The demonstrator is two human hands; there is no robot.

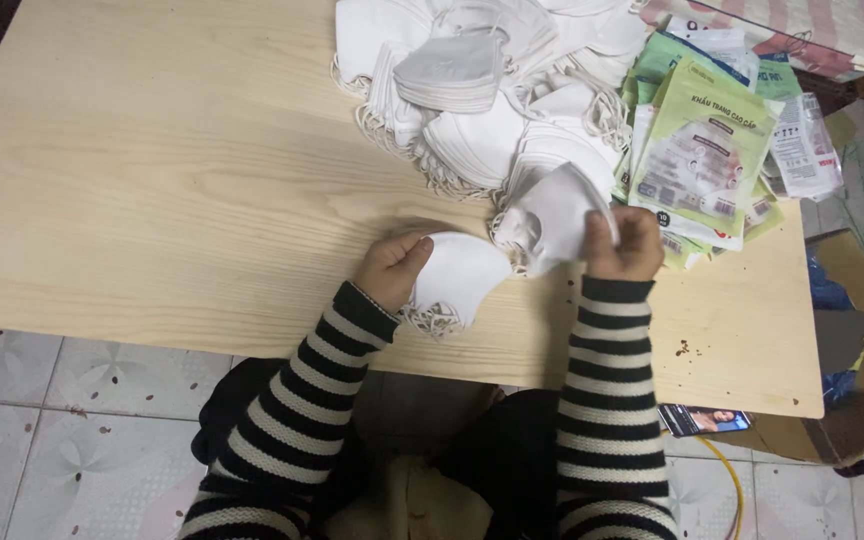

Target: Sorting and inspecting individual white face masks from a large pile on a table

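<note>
Your left hand (389, 268) pinches a stack of folded white masks (457, 278) at the near tabletop (152, 200) edge; your right hand (624, 245) clasps another mask (552, 222). They look light, soft and floppy; hold by the folded edge, not the loops.

Pale wooden table (172, 180) w/ matt, visible grain; white folded fabric masks (482, 130) look soft, matt, w/ stringy ear loops. Green-white plastic packets (702, 150) are glossy. Floor tiles (72, 420) smooth-ish.
</note>
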